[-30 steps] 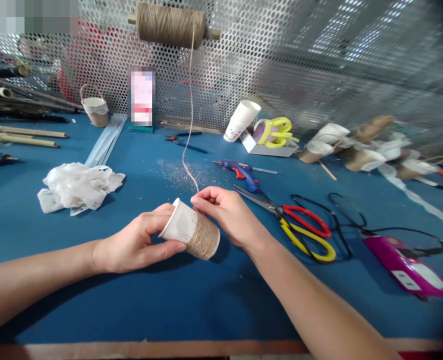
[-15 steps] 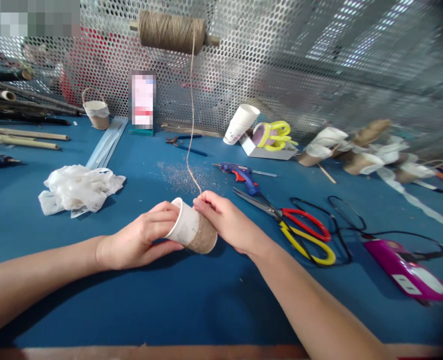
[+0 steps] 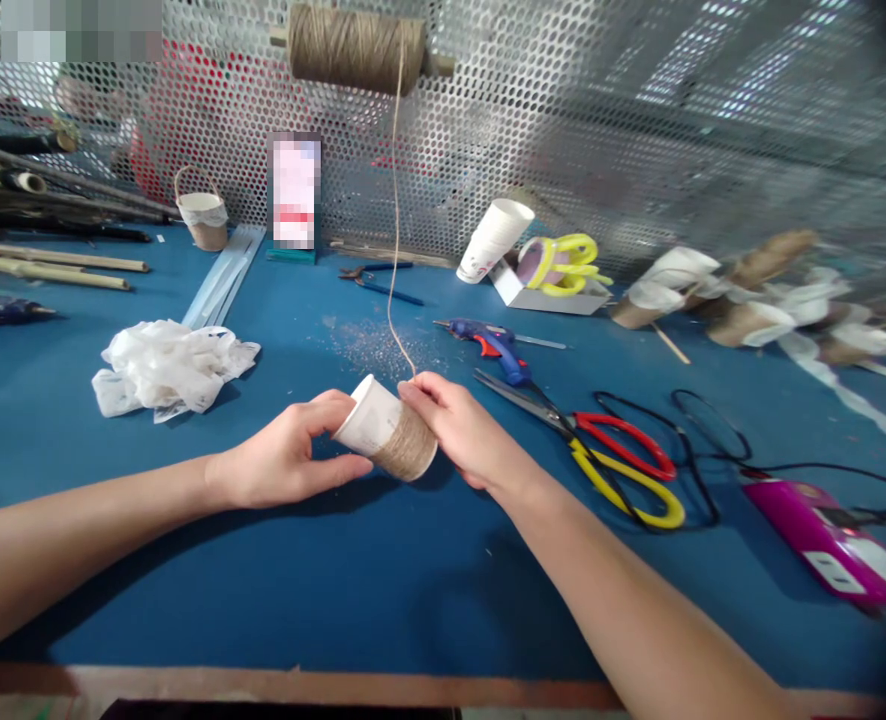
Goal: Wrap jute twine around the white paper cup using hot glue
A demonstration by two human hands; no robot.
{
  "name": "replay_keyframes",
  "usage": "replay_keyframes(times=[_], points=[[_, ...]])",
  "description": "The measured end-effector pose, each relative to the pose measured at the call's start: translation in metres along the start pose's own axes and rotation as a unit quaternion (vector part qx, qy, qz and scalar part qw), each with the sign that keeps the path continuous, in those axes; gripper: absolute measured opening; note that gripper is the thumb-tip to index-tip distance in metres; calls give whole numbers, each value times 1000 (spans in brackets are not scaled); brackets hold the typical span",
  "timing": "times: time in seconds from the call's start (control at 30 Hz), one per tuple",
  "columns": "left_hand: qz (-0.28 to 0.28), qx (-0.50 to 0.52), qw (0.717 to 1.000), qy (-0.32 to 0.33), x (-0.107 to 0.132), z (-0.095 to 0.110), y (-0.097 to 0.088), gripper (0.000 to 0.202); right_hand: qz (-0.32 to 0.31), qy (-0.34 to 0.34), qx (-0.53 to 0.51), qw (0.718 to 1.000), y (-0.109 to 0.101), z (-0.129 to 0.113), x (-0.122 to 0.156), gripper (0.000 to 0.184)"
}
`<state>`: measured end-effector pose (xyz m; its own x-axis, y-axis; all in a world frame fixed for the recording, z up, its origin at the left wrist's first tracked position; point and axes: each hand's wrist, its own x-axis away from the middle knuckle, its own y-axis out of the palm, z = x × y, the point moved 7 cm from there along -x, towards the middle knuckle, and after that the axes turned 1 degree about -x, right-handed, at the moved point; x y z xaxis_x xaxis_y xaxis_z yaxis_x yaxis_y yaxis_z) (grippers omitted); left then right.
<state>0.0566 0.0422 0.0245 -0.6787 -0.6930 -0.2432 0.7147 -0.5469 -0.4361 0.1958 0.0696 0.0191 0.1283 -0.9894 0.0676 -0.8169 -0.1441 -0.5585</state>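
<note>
A white paper cup [image 3: 370, 413] lies tilted between my hands, its mouth towards the left and its lower part wound with brown twine [image 3: 410, 446]. My left hand [image 3: 282, 455] holds it at the mouth end, fingers at the rim and partly hidden inside, thumb along the lower side. At the cup's far right side, my right hand [image 3: 462, 430] pinches the twine strand [image 3: 393, 280], which runs down from a large twine spool [image 3: 357, 48] on a rod. The right fingertips are partly hidden behind the cup.
Right of my hands lie a blue glue gun [image 3: 492, 345], scissors [image 3: 563, 425] with red and yellow handles, and a purple power strip [image 3: 825, 545] with black cord. Crumpled white ribbon [image 3: 177, 368] sits left. Pliers [image 3: 379, 280], stacked cups [image 3: 494, 240] and a perforated metal panel [image 3: 443, 150] stand behind.
The cup has turned in my hands, so less of its inside shows. My left thumb is straighter along its side. The whole view has shifted slightly.
</note>
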Motion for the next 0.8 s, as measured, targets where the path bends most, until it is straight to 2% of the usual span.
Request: replay_keyframes(times=[0.13,0.3,0.47,0.6,0.7,0.8], points=[[-12,57,994,-89,2,-9,3,26,49,-55,60,995,-4,-14,8,22],[-24,188,964,-187,3,-14,9,32,101,-118,129,979,0,-28,20,19],[-4,246,949,-198,0,-13,11,27,121,-153,185,963,5,-35,27,17],[-5,251,946,-205,2,-14,14,27,134,-208,261,933,5,-41,29,19],[-7,251,946,-205,2,-14,14,26,147,-249,263,920,3,-45,31,17],[-4,241,952,-187,1,-12,13,23,156,-261,246,920,0,-47,32,16]])
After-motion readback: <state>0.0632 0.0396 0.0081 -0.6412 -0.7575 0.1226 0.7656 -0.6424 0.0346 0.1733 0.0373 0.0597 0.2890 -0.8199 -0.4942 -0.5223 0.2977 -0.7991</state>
